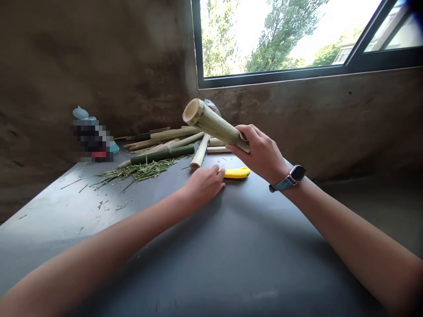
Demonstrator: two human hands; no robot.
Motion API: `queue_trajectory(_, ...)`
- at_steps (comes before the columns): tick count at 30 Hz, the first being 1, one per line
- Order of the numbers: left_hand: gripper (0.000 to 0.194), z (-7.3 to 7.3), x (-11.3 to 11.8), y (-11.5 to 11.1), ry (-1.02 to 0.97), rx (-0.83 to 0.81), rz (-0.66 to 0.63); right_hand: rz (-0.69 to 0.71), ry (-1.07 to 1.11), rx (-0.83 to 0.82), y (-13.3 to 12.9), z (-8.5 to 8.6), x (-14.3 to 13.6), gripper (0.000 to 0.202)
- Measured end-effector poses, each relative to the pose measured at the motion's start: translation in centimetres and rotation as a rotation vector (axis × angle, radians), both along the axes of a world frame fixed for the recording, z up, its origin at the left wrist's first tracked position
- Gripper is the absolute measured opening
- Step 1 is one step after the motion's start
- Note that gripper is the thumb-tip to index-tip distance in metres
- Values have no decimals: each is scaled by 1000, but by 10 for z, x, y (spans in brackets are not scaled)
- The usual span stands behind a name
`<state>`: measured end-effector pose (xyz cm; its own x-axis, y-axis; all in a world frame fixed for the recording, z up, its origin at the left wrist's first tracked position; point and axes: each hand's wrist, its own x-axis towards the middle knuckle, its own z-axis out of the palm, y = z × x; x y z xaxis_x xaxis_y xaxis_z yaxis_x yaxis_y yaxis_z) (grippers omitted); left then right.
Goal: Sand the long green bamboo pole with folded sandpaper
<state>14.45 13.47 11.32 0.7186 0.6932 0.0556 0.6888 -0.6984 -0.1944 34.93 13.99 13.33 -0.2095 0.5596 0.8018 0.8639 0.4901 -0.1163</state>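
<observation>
In the head view my right hand (259,154) wraps around the near end of a peeled bamboo piece (216,125). It is raised over the table and tilted, its cut end up and to the left. My left hand (205,182) is low at the tabletop, fingers closed on the left end of a yellow utility knife (237,173). That end of the knife is hidden by the fingers; its yellow body lies level along the table. Just beyond my left hand is another peeled bamboo tube (200,152), its cut end facing me.
Bamboo strips and lengths (175,133) are piled at the back by the wall, with a green bamboo stick (161,155) in front. Green shavings (140,172) are scattered on the grey table (264,255). A blurred-out bottle (94,138) stands at the back left, below a window (277,75) to its right.
</observation>
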Motion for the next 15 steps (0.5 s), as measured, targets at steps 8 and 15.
queue_trajectory(8, 41, 14, 67, 54, -26, 10, 8, -37, 42, 43, -2, 4, 3, 28)
queue_trajectory(15, 20, 18, -2, -52, 21, -98, -305, 184, 4, 22, 1, 12, 17, 40)
